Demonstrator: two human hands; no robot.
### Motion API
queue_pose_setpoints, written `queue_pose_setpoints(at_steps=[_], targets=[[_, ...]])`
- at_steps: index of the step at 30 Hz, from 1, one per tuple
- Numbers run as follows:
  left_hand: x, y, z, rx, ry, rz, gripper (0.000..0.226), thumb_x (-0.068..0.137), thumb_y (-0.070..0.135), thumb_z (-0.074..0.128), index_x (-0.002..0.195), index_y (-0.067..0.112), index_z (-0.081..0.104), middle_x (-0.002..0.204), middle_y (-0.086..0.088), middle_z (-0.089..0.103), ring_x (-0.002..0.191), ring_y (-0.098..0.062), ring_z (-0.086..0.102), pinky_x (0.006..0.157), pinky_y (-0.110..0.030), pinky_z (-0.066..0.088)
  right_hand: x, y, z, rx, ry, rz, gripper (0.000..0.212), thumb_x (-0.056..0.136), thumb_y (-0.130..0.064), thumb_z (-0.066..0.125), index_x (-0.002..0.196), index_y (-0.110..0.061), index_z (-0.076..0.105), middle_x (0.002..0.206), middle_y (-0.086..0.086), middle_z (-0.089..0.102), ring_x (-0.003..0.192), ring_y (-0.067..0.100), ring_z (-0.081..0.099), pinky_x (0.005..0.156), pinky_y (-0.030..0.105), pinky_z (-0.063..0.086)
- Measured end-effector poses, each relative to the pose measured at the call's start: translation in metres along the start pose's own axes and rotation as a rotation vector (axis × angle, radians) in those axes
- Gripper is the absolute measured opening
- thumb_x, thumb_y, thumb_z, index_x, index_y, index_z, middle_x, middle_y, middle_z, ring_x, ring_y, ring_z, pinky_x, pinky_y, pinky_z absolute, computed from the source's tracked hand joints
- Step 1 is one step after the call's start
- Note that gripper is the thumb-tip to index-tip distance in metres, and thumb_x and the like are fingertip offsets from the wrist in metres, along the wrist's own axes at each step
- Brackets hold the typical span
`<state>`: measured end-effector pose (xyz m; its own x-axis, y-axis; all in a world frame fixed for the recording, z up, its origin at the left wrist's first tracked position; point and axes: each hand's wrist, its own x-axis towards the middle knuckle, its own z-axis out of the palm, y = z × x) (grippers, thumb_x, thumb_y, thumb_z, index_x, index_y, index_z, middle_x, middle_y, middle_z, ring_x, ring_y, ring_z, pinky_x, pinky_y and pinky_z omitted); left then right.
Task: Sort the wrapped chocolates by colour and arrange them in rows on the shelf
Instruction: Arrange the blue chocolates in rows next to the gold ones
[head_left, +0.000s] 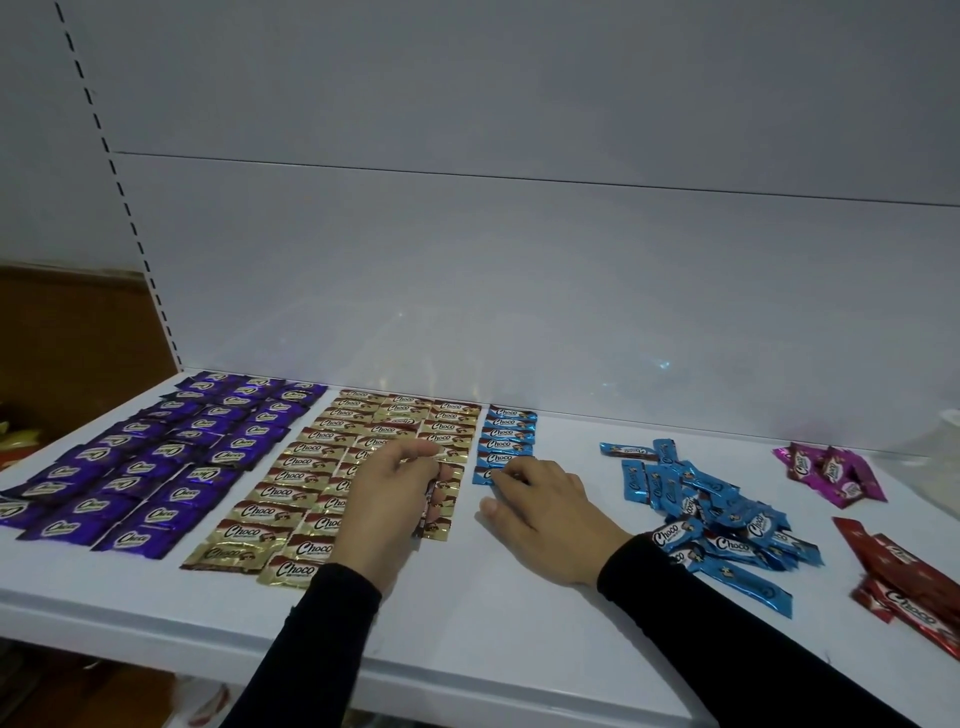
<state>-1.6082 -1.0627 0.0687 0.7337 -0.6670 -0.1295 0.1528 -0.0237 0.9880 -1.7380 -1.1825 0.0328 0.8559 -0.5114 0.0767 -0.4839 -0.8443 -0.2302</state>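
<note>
Purple chocolates (156, 457) lie in three rows at the shelf's left, and gold chocolates (322, 467) lie in rows beside them. A single row of blue chocolates (509, 434) runs back from the middle. My left hand (384, 509) hovers over the gold rows, its fingers curled round a thin stack of wrapped chocolates (431, 499) held on edge. My right hand (540, 509) rests on the shelf, fingertips pressing the nearest blue chocolate (482, 475) of the row. A loose heap of blue chocolates (711, 519) lies to the right of that hand.
The white shelf (467, 623) has a white back panel close behind the rows. Pink chocolates (831, 473) sit at the far right and red chocolates (909, 587) at the right front edge. A slotted upright runs up the left side.
</note>
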Motion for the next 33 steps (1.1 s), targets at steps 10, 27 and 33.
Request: queue_pose_setpoints(at_steps=[10,27,33], targets=[[-0.004,-0.007,0.004,0.095,-0.398,0.063,0.066,0.085,-0.011,0.067,0.126,0.038,0.049,0.107,-0.01,0.07,0.087,-0.027,0.073,0.084,-0.047,0.058,-0.001,-0.007,-0.016,0.621,0.307,0.072,0.022,0.098,-0.034,0.057,0.11,-0.024,0.073,0.103,-0.012,0.065,0.099,0.004,0.058,0.087,0.021,0.045],[-0.008,-0.006,0.012,-0.016,-0.346,-0.208,0.022,0.101,0.021,0.056,0.105,0.0,0.064,0.081,-0.02,0.072,0.06,-0.023,0.067,0.053,-0.03,0.057,-0.017,0.002,-0.03,1.449,0.293,0.23,0.004,0.093,-0.007,0.062,0.095,-0.004,0.065,0.084,0.011,0.072,0.069,0.012,0.068,0.067,0.022,0.057],[-0.004,-0.004,0.014,-0.022,-0.291,-0.033,0.017,0.09,-0.007,0.064,0.105,0.001,0.065,0.068,-0.01,0.067,0.054,-0.014,0.063,0.05,-0.019,0.052,-0.023,0.005,-0.027,1.252,0.24,0.136,0.015,0.082,-0.003,0.076,0.094,-0.008,0.068,0.088,0.004,0.073,0.072,0.011,0.067,0.072,0.022,0.054]])
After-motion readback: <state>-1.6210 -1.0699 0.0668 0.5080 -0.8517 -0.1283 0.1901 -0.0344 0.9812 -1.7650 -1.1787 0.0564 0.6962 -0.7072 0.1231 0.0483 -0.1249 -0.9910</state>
